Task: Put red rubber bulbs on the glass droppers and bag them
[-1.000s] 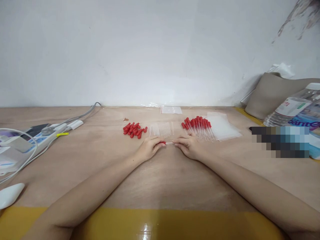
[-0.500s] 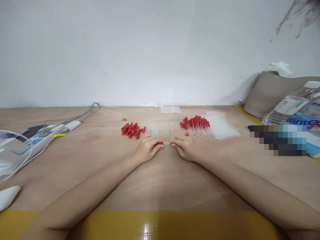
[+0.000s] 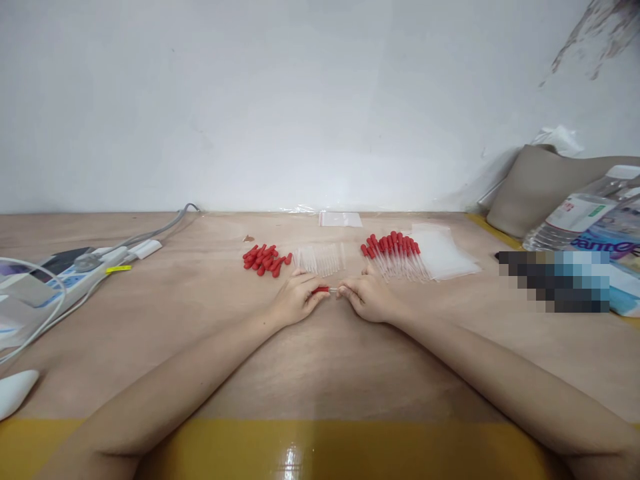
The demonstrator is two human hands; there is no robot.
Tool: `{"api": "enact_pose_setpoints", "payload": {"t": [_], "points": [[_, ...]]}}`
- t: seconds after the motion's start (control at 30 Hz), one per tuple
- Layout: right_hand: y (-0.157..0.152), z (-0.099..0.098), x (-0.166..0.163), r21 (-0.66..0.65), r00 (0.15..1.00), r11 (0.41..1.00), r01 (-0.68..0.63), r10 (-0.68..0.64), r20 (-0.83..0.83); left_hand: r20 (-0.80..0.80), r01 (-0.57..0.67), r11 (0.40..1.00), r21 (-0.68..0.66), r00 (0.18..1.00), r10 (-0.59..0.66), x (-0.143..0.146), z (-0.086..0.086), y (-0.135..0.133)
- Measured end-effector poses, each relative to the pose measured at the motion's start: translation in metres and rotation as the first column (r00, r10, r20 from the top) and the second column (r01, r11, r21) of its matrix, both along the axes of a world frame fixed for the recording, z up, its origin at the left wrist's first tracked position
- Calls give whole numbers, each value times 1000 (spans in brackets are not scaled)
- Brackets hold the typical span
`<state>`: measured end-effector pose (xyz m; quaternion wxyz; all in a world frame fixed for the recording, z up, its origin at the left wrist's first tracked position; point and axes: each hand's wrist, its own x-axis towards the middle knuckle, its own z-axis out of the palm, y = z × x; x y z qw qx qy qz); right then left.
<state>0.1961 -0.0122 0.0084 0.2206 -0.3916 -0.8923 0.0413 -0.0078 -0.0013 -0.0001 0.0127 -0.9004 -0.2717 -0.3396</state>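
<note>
Between finger and thumb, my left hand (image 3: 299, 297) pinches a red rubber dropper bulb (image 3: 321, 289). My right hand (image 3: 367, 295) is closed on a thin clear dropper tube (image 3: 333, 290), whose end meets the mouth of the bulb; how far it sits inside I cannot tell. Behind my left hand lies a heap of loose red bulbs (image 3: 265, 260). A row of bare clear tubes (image 3: 320, 259) is just beyond my fingers. Past my right hand, several droppers with red bulbs fitted (image 3: 395, 250) lie side by side.
A white plastic sheet or bag (image 3: 443, 252) lies beside the fitted droppers, and a small clear bag (image 3: 341, 219) is near the wall. On the left is a power strip (image 3: 75, 283) with cables. Bottles (image 3: 575, 210) and a blue packet (image 3: 625, 287) stand or lie at the right.
My right hand has shifted slightly left, closer to my left hand. Less of the clear tube shows between the bulb and my right fingers.
</note>
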Motion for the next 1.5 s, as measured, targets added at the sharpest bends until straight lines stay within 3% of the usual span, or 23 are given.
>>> {"api": "enact_pose_setpoints", "payload": {"t": [0.2, 0.3, 0.37, 0.47, 0.53, 0.6, 0.83, 0.93, 1.07, 1.17, 1.3, 1.5], "points": [[-4, 24, 5, 48, 994, 999, 16, -21, 110, 22, -99, 995, -16, 995, 99, -4, 4, 2], [5, 38, 19, -7, 964, 966, 257, -256, 65, 80, -163, 985, -50, 983, 167, -12, 4, 4], [19, 44, 32, -56, 882, 881, 471, -470, 30, 75, -174, 982, -77, 981, 179, -16, 3, 5], [44, 46, 49, -75, 698, 695, 715, -714, 47, 44, -178, 980, -89, 982, 182, -19, 2, 6], [58, 41, 57, -83, 624, 619, 781, -779, 60, 37, -186, 978, -89, 981, 190, -19, 1, 6], [66, 35, 60, -89, 598, 592, 801, -799, 70, 39, -195, 976, -94, 979, 199, -19, 1, 6], [68, 23, 60, -67, 589, 585, 808, -799, 120, 36, -220, 971, -91, 974, 224, -18, 4, 5], [64, 26, 54, -20, 609, 610, 792, -786, 111, -1, -311, 948, -71, 950, 311, -17, 4, 6], [61, 27, 32, 19, 684, 689, 725, -722, 105, 14, -539, 842, 28, 842, 539, -23, 5, 13], [65, 24, 12, -57, 731, 730, 681, -674, 109, 78, -653, 754, 69, 757, 649, -36, 6, 20], [80, 19, -8, -222, 716, 685, 694, -691, 104, 75, -691, 721, 55, 722, 687, -49, 6, 25], [97, 17, -21, -284, 708, 657, 699, -692, 143, 16, -674, 726, 136, 734, 679, -46, 3, 31]]}}
